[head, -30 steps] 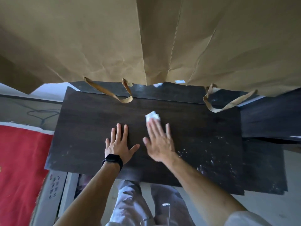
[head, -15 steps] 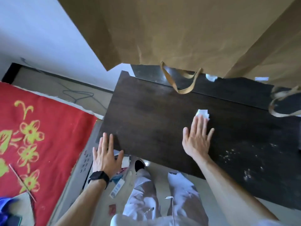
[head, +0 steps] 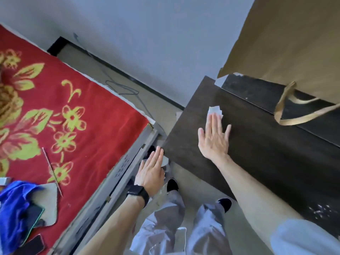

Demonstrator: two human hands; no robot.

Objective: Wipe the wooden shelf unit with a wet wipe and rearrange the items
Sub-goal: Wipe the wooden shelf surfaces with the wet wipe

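The dark wooden shelf top (head: 257, 148) fills the right half of the view. My right hand (head: 214, 138) lies flat on it with straight fingers, pressing a small white wet wipe (head: 214, 110) that sticks out beyond the fingertips. My left hand (head: 151, 170), with a black watch on the wrist, hangs open with straight fingers just off the shelf's near left corner, fingertips beside that corner. White specks mark the shelf surface at the far right (head: 320, 211).
A brown paper bag (head: 287, 43) with a loop handle (head: 294, 115) hangs over the shelf's back right. A red flowered blanket (head: 55, 111) covers a bed on the left, with a blue cloth (head: 12, 205) and a phone (head: 31, 245). A cable (head: 121, 89) lies by the wall.
The view has swung left. My right hand with the wipe has slid toward the shelf's left end. My left hand came off the shelf top and now hovers at its corner.
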